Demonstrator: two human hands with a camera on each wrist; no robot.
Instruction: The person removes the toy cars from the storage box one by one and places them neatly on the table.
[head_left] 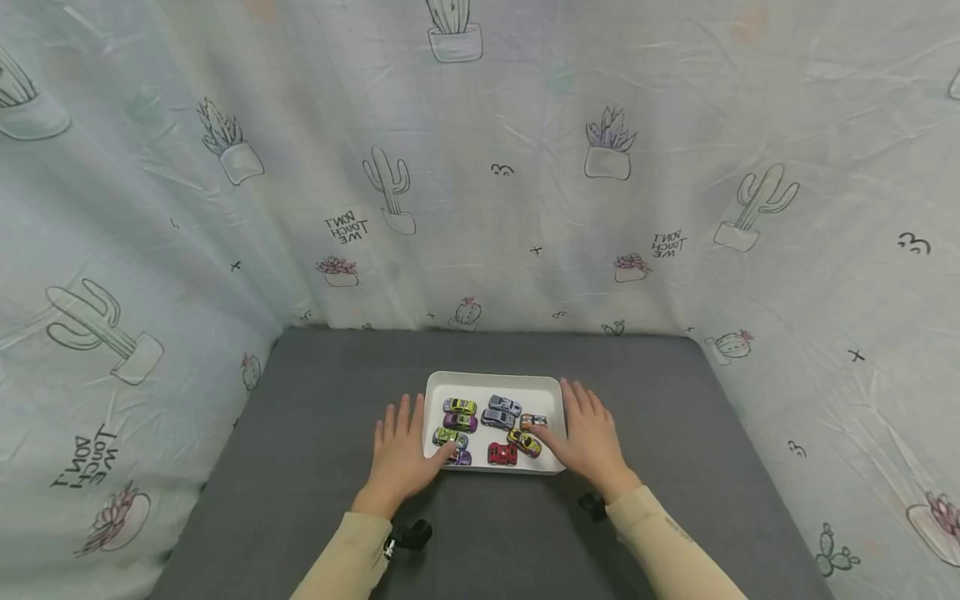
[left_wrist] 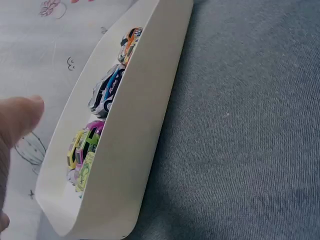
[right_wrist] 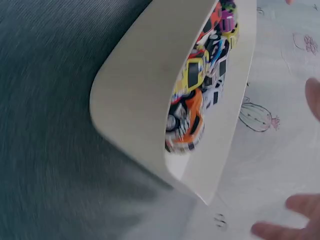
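A white rectangular tray (head_left: 495, 382) holds several small toy cars. On its left side are a yellow-green car (head_left: 460, 406) and a purple car (head_left: 460, 422); two silver-grey cars, one of them a grey-blue car (head_left: 498, 418), lie in the middle. Toward the front right are a red car (head_left: 502, 454), a yellow car (head_left: 524, 442) and an orange car (right_wrist: 192, 117). My left hand (head_left: 405, 458) is at the tray's left side, fingers straight, thumb over the near left corner. At the right side is my right hand (head_left: 594, 437), fingers extended, thumb reaching over the rim. Whether either hand touches the tray I cannot tell.
The tray stands on a dark grey cloth-covered table (head_left: 337, 367). A pale curtain (head_left: 480, 208) printed with cacti surrounds the table's back and sides. A black strap device (head_left: 411, 536) is on the left wrist, and another dark device (head_left: 592, 506) shows by the right.
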